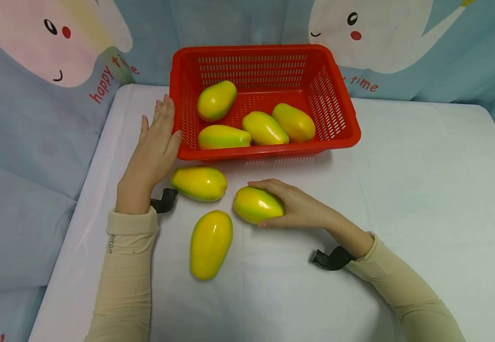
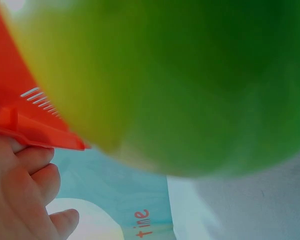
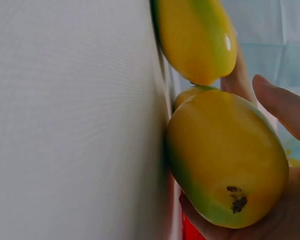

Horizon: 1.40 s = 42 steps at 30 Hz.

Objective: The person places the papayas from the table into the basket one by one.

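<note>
My right hand (image 1: 296, 204) grips a yellow-green papaya (image 1: 256, 205) on the table, thumb on the near side and fingers on the far side. In the right wrist view, the dark stem mark of this papaya (image 3: 225, 160) faces the camera. My left hand (image 1: 153, 147) rests with straight fingers along the outer left side of a red basket (image 1: 268, 151). Between the hands lies another papaya (image 1: 199, 183), just below the basket's front rim. A third papaya (image 1: 210, 244) lies nearer to me. A blurred green-yellow papaya (image 2: 190, 90) fills much of the left wrist view.
Several papayas, one of them at the back left (image 1: 216, 100), lie inside the basket. A white cloth (image 1: 422, 190) covers the table. Blue printed curtains (image 1: 238, 23) hang behind and to the left. Black wrist devices (image 1: 332, 259) stick out beside both wrists.
</note>
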Available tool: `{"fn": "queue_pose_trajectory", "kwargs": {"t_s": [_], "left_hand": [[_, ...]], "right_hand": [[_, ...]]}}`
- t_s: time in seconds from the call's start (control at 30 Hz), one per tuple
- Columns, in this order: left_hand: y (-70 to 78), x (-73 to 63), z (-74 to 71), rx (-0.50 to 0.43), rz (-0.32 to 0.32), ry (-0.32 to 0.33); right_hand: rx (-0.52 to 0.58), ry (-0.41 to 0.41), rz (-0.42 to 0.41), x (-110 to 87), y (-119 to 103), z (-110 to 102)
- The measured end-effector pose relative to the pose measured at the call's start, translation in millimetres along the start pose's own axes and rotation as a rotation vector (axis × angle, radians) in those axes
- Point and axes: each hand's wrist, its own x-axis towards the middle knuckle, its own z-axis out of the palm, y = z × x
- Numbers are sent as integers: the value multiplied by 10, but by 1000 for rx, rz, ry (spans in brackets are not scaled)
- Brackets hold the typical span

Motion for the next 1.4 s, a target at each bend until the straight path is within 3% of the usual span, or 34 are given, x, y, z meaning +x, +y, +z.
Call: {"fn": "queue_pose_trajectory", "kwargs": {"t_s": [0.5,1.4], "left_hand": [[-4,3,4,0,0,-2],[9,-3,-2,-7,4,-3]], "right_hand": [[-9,-20,71,5,-32,20],[-12,28,36,-23,-15,-60]]}}
